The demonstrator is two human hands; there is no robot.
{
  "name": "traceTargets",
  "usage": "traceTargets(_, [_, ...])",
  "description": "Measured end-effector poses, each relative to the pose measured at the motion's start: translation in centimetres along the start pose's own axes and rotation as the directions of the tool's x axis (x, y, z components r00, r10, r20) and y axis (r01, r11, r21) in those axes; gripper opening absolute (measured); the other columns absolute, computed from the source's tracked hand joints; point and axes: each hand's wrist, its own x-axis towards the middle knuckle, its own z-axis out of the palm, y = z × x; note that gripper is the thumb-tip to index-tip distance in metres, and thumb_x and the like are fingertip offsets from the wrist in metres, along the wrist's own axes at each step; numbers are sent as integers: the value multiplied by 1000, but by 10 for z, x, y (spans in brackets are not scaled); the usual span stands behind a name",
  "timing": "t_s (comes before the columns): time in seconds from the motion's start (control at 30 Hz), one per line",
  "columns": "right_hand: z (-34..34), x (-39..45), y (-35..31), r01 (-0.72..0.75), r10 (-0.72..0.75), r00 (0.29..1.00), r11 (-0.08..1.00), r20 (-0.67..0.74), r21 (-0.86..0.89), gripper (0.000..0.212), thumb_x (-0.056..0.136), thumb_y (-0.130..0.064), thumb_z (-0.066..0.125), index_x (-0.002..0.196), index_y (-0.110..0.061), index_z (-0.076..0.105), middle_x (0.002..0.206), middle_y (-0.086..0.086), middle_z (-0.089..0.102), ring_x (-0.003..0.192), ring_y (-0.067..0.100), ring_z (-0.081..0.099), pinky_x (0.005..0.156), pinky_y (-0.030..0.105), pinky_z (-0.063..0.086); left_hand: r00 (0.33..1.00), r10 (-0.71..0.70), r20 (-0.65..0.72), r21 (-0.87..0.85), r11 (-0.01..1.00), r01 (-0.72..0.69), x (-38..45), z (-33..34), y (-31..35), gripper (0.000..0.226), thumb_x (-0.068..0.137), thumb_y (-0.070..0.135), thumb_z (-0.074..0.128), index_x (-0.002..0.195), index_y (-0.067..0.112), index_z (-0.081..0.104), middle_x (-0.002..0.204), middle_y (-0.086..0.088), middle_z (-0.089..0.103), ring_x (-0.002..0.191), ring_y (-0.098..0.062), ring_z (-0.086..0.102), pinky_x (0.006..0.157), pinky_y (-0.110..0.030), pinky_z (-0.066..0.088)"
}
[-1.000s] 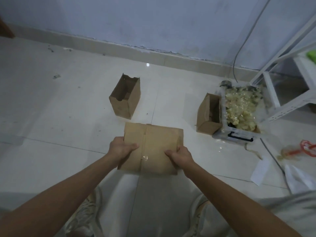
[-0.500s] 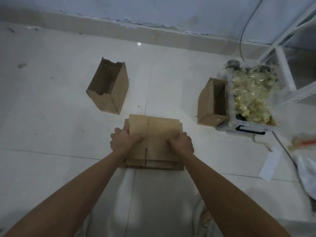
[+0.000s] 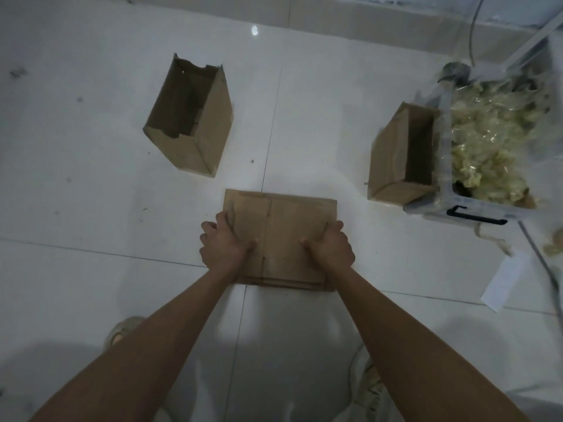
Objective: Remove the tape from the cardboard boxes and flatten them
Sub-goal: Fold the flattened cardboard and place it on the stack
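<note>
We look down at a white tiled floor that fills most of the view, with a pale skirting along the wall at the top. To the right stands a clear plastic bin with a black handle, heaped with crumpled yellowish tape; its far side runs out of the frame, beside a white metal frame that is also cut off. An open cardboard box stands upright on the left of the floor, its rim torn. A second open box leans against the bin wall, touching it. Between them, nearer to us, lies the flattened box on top of other flat cardboard, of which only edges show at the near side. Our left hand holds its left edge, with the fingers curled over the edge and the thumb pressed on top; our right hand grips the right edge in the same way. A white paper slip lies at the right, near a thin grey cable. We can read no writing anywhere. Pale shoes show partly behind our forearms.
</note>
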Motion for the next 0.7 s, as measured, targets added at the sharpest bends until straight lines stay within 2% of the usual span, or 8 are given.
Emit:
traceTargets(0.1, [10,-7,-1,58,-59,998,997,-5,-51,48,98,-54,64,119,-11,59,116,11,66,102,33,65,75,36,46,1000,2,-2,3,1000,-2,-2,1,0,96,73,57,86,147,24,34,142,-13,39,126,-38,49,97,-54,48])
traceTargets(0.2, [16,-11,-4,72,-72,997,997,-26,2,32,102,-46,61,102,-14,59,100,7,68,92,29,66,73,34,46,1000,-4,5,25,1000,4,-2,3,3,94,76,56,85,147,23,33,142,-14,40,127,-40,48,99,-54,46])
traceTargets(0.3, [14,-8,-11,34,-37,997,999,71,38,28,105,-38,55,90,-15,61,73,2,76,70,22,74,81,37,58,1000,-23,17,40,999,22,-1,4,9,92,77,52,85,145,21,31,142,-16,40,128,-42,47,101,-55,44])
traceTargets(0.37, [9,-6,-14,13,-20,990,999,139,49,31,105,-35,55,86,-13,66,59,-1,74,55,17,74,81,39,62,999,-41,30,34,999,40,-1,4,12,92,78,49,86,146,21,30,142,-16,40,129,-42,46,102,-55,43])
traceTargets(0.5, [6,0,-15,5,-18,987,997,160,82,37,104,-31,59,80,-7,73,58,0,73,50,16,72,78,41,64,996,-69,50,14,998,68,2,1,13,97,75,47,89,146,22,28,142,-15,37,129,-41,44,102,-54,42])
traceTargets(0.6, [8,2,-13,-16,-10,986,988,169,152,30,103,-28,62,86,-5,68,58,2,73,50,19,73,78,44,65,993,-88,77,18,996,87,9,-1,14,103,73,47,91,149,23,26,145,-15,35,133,-40,41,104,-56,42])
traceTargets(0.7, [5,4,-10,-39,-8,982,969,191,244,28,101,-25,66,82,-5,65,60,5,74,53,24,74,76,47,65,989,-101,106,22,995,99,14,-2,15,108,71,47,92,151,24,24,146,-15,33,135,-40,39,105,-56,41])
